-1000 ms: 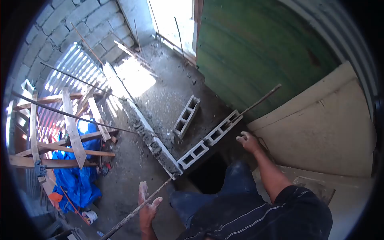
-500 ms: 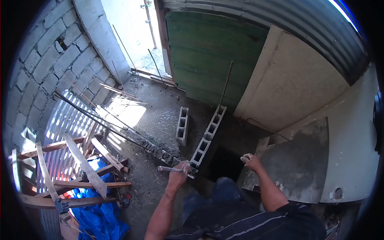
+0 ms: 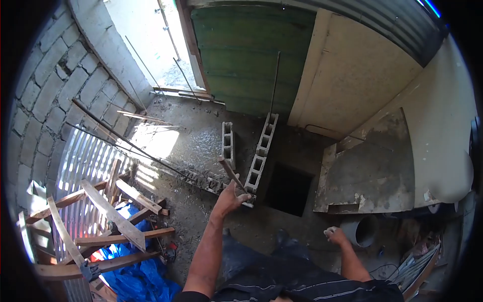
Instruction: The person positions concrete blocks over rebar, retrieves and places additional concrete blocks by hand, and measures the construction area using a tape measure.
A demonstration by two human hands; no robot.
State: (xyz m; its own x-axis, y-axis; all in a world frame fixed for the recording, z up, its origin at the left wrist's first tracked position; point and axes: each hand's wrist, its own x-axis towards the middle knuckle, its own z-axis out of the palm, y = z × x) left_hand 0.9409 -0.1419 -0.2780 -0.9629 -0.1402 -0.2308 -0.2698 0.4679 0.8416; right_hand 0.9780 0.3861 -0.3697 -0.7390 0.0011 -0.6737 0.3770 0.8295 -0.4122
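My left hand (image 3: pixel 230 201) is closed around a short stick-like piece (image 3: pixel 230 171), one end pointing up and away; I cannot tell whether it is a tool's handle. The hand is at the near end of a row of hollow concrete blocks (image 3: pixel 258 163). Another hollow block (image 3: pixel 228 143) stands to the left of that row. Lower right, my right hand (image 3: pixel 336 235) has its fingers curled in, and whether anything is inside them is hidden. It is beside a grey pipe (image 3: pixel 363 231).
A dark square hole (image 3: pixel 289 189) opens in the floor right of the blocks. An upright steel bar (image 3: pixel 275 83) rises at the row's far end. Scrap lumber (image 3: pixel 115 216) and a blue tarp (image 3: pixel 136 277) lie left. A concrete slab (image 3: pixel 372 166) is at right.
The stick-like piece has swung from pointing left to pointing up and away. My right hand has moved down, away from the hole. The view has shifted, showing more of the pipe and hole.
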